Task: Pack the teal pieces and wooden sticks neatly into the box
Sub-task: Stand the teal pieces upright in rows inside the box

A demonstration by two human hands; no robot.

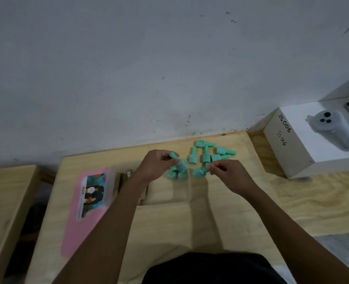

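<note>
Fingers of the left hand pinch one teal piece over the box, where about three more sit in its far corner, while the right hand grips another piece by its stem. Five loose pieces lie just beyond on the wooden table. One pink lid rests left of the box; one white carton stands well to the right.
</note>
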